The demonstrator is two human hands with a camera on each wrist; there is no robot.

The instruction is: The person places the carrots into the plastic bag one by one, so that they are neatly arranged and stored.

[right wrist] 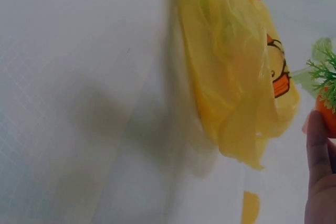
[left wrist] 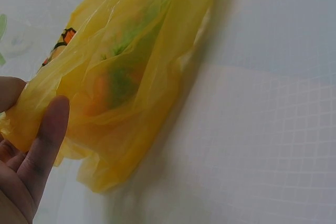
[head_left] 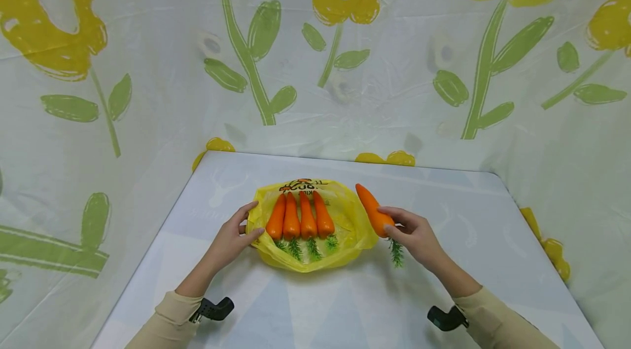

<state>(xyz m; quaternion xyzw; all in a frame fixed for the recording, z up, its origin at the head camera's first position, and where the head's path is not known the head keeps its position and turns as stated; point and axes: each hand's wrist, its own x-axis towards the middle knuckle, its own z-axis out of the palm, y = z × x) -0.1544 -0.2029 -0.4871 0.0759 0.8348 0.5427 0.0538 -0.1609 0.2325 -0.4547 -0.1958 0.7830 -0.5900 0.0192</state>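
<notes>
A yellow plastic bag lies spread on the table, its mouth wide. Inside it, several orange toy carrots lie side by side with their green tops toward me. My left hand pinches the bag's left edge between thumb and fingers; the left wrist view shows the thumb against the yellow film. At the bag's right side my right hand holds another carrot near its thick end, tip pointing up and left, green top hanging below. In the right wrist view only that carrot's leafy top and lower end show.
The pale table has its back edge against a white curtain printed with yellow flowers and green leaves. The curtain also runs along the left and right sides. A black wrist camera sits at the left sleeve, another black camera at the right.
</notes>
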